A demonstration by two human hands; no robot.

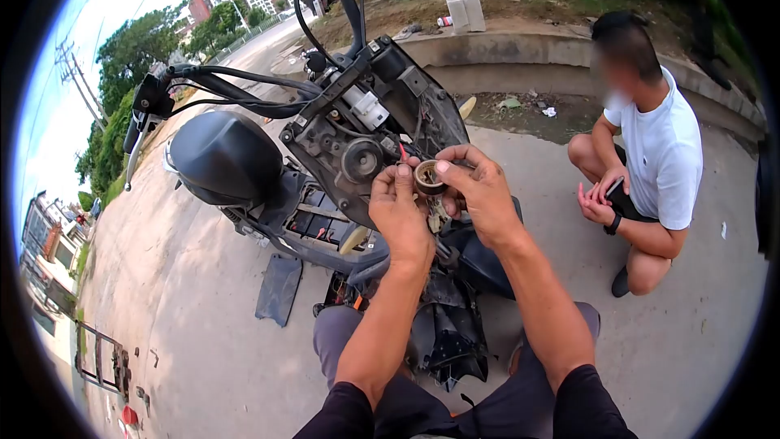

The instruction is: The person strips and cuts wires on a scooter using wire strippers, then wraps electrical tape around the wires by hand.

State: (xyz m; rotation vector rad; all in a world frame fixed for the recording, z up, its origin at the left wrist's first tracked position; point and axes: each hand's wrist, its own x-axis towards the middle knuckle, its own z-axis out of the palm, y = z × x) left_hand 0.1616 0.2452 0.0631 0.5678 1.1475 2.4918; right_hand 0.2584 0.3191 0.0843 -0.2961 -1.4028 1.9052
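In front of the opened-up scooter [361, 122], both of my hands are raised close together. My right hand [483, 191] pinches a small roll of tape [430, 187], dark outside with a pale core, between thumb and fingers. Just left of the roll, my left hand [400, 215] is closed, its thumb pressed to the fingers. A short red wire [402, 151] stands out at those fingertips; the rest of it is hidden. Behind my hands are a round black horn [361, 161], a white boxed part [367, 109] and loose wiring.
A person in a white shirt [662, 146] squats at right, holding a phone [617, 189]. The scooter's black seat [223, 158] is at left, with a dark panel [279, 289] on the ground. A low concrete kerb [520, 50] runs behind. A metal frame [101, 358] lies far left.
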